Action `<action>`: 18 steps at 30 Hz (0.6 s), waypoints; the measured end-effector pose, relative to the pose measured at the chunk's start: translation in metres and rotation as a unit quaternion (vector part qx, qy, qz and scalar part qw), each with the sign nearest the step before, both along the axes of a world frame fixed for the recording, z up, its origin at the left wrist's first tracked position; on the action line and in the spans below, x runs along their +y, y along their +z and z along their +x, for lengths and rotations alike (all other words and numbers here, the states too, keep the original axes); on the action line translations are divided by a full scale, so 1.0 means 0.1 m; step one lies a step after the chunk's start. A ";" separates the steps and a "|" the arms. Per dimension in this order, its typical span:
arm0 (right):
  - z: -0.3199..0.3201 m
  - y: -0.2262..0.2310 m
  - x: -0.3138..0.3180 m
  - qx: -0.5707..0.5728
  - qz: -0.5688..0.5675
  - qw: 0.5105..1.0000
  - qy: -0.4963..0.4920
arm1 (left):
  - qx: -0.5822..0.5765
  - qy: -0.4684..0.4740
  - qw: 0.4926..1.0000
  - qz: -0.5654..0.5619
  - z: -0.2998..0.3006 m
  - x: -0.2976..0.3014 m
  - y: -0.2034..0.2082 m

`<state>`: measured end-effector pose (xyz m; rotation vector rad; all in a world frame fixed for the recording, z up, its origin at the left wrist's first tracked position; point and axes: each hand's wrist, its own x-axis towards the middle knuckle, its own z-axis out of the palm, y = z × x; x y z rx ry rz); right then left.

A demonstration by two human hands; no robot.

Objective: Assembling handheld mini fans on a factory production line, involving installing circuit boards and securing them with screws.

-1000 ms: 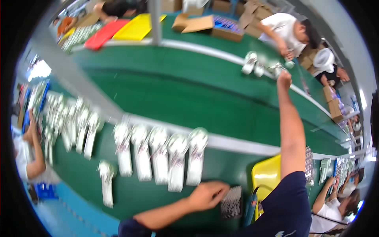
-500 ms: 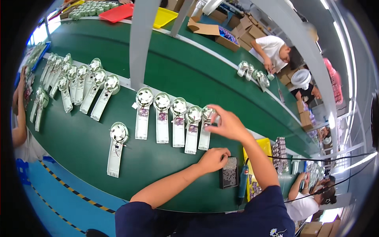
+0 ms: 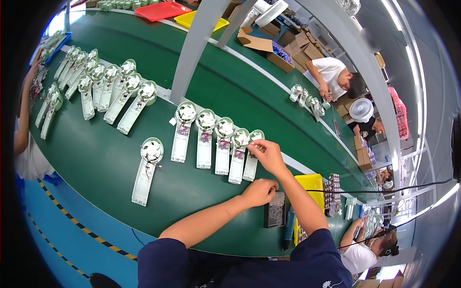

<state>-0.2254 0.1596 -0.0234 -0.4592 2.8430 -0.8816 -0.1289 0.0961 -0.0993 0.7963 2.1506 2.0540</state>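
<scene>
A row of pale green handheld fan housings [image 3: 205,144], with white fan blades and small purple circuit boards, lies along the bench's far edge. Over the right end of that row is my right hand [image 3: 270,154], thumb and fingertips pinched beside the last fan housing [image 3: 250,165]. Whatever sits in that pinch is too small to make out. My left hand [image 3: 258,193] rests curled by a dark rectangular block [image 3: 275,211] with a grey, rough top; its fingertips come together near the block's corner, and any contents are hidden. A separate fan housing [image 3: 144,178] lies to the left.
More fan housings [image 3: 111,91] stand grouped at far left, near another person's arm [image 3: 24,113]. A teal-handled tool [image 3: 289,226] and yellow tray [image 3: 311,185] are beside my right forearm. A grey post [image 3: 194,53] rises behind the row. Co-workers sit across and at right.
My right hand's spread thumb and fingers have come together in a pinch at the last fan housing. My left hand stays curled by the block. The whole view has shifted slightly.
</scene>
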 end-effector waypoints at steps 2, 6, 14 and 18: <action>0.02 -0.01 -0.04 -0.105 -0.134 0.982 -0.083 | 0.004 0.006 1.000 0.009 0.01 0.04 -0.02; 0.09 -0.04 -0.21 -0.179 -0.253 0.947 -0.086 | 0.006 0.004 1.000 -0.028 -0.02 0.06 -0.05; 0.08 0.09 -0.55 -0.066 0.028 0.994 -0.079 | 0.026 0.027 0.999 0.000 0.01 0.09 -0.07; 0.02 0.03 -0.55 -0.028 0.075 0.996 -0.030 | 0.048 0.029 0.998 0.006 0.01 0.10 -0.11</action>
